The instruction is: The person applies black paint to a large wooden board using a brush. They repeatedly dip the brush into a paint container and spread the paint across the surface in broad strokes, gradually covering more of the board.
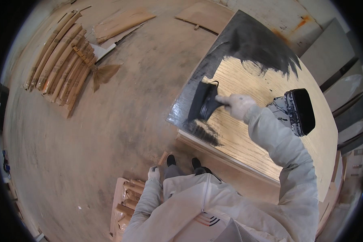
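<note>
Nearest, low at the left, the left hand (153,173) hangs beside the legs, its fingers seemingly curled; whether they hold anything I cannot tell. Farther right, the right hand (238,105) has its fingers closed round the handle of a wide black brush (205,101), on the left part of a wood-grain panel (246,88). The brush looks light, its handle stiff, its head probably soft and slippery with black coating; the handle is the place to grip.

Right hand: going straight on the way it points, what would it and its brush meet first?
Likely the black-coated left strip of the panel, just ahead of the wide brush in the right hand; nothing stands in between, though depth there is unclear.
</note>
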Available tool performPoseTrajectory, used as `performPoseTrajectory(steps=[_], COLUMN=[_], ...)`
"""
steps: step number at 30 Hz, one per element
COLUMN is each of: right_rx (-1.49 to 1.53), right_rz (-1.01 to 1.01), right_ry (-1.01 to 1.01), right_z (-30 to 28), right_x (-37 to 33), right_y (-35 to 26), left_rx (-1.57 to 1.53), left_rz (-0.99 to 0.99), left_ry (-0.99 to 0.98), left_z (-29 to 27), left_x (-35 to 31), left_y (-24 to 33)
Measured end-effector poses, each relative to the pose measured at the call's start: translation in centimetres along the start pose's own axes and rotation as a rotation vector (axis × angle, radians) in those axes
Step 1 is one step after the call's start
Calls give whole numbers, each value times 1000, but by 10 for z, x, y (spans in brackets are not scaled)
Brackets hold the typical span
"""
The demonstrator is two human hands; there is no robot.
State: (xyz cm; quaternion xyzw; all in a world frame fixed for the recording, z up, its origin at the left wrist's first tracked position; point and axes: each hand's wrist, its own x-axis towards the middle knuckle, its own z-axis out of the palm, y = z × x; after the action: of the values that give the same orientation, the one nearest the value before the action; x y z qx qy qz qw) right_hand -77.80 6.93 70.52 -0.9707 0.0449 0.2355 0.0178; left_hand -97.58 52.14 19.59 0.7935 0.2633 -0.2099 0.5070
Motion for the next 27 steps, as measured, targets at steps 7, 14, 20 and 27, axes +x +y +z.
performPoseTrajectory(steps=[7,14,20,27], right_rx=[-227,-160,-336,-407], right_rz=[134,130,65,57], right_ry=[-72,-128,-134,-213], right_z=[-23,-46,-69,-67], right_x=[19,47,52,43], right_y=[35,20,-13,-23], left_rx=[131,443,67,5], left_rz=[-151,-225,-321,-229], left_ry=[-34,-200,-181,-259], left_z=[-39,-56,-18,8], left_x=[-22,-21,37,53], left_y=[-28,-44,-29,14])
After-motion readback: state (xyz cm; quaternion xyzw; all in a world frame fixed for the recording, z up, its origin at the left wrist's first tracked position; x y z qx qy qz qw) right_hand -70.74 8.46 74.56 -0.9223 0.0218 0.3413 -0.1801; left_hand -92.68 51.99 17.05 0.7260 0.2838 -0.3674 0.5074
